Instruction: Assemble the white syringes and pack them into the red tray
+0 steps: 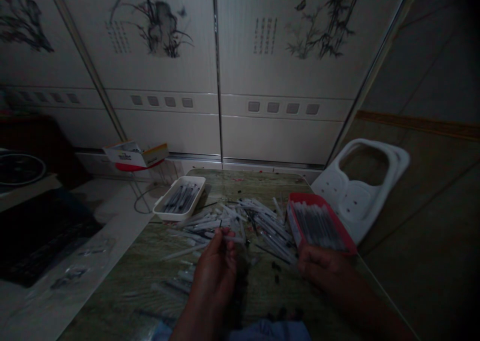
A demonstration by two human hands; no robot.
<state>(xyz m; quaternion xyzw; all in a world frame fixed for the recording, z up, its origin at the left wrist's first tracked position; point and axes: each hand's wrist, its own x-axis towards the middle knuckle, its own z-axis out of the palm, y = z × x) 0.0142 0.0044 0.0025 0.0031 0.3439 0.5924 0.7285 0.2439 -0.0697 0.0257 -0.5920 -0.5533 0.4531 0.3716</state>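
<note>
Over the near side of the pen pile, my left hand is closed, palm turned up. Its thumb and fingers pinch a pale pen, and a thin dark tip pokes up by the thumb. My right hand is curled closed at the near end of a red basket filled with clear pens. Whatever the right fingers hold is hidden. Loose pens and pen barrels lie heaped between the hands and the far tray. Small black pieces, perhaps caps, are scattered between the hands.
A white tray of dark-filled pens stands at the table's far left. More pens lie left of my left forearm. Beyond the table are a white plastic chair, an open carton and sliding cupboard doors.
</note>
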